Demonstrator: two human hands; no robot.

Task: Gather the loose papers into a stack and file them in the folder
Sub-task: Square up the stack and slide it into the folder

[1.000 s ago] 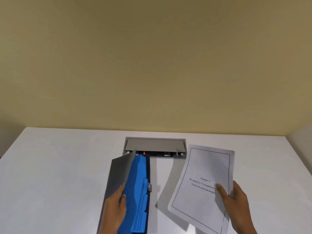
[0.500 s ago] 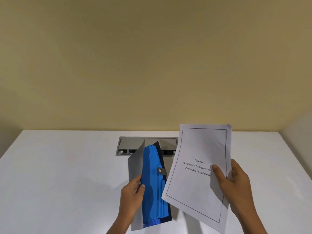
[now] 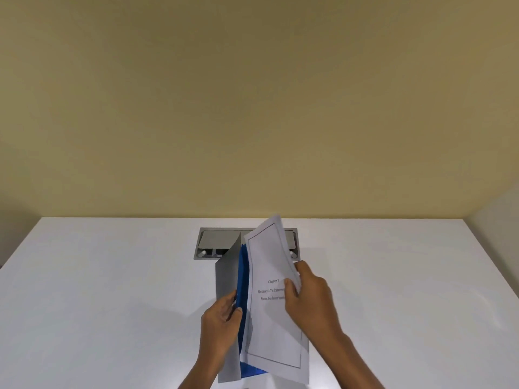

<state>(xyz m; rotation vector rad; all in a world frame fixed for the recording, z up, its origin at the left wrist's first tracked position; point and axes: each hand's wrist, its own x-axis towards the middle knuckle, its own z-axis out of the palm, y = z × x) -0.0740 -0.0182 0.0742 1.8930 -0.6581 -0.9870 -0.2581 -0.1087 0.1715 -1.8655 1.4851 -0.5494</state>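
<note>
A grey folder [image 3: 226, 276] with blue dividers [image 3: 243, 279] inside is held up over the white table [image 3: 98, 290]. My left hand [image 3: 222, 324] grips its open grey cover near the lower middle. My right hand [image 3: 309, 301] pinches a stack of white printed papers [image 3: 269, 318] at its right edge. The stack stands tilted, pressed against the blue dividers and covering most of them. The top sheet has a thin border and a few lines of text.
A grey metal cable hatch [image 3: 207, 242] is set into the table behind the folder, near the beige wall [image 3: 252, 108]. The table's far edge meets the wall; a side wall rises at the right.
My right hand has swung the papers left, from beside the folder to against the blue dividers. The folder has been raised more upright in my left hand.
</note>
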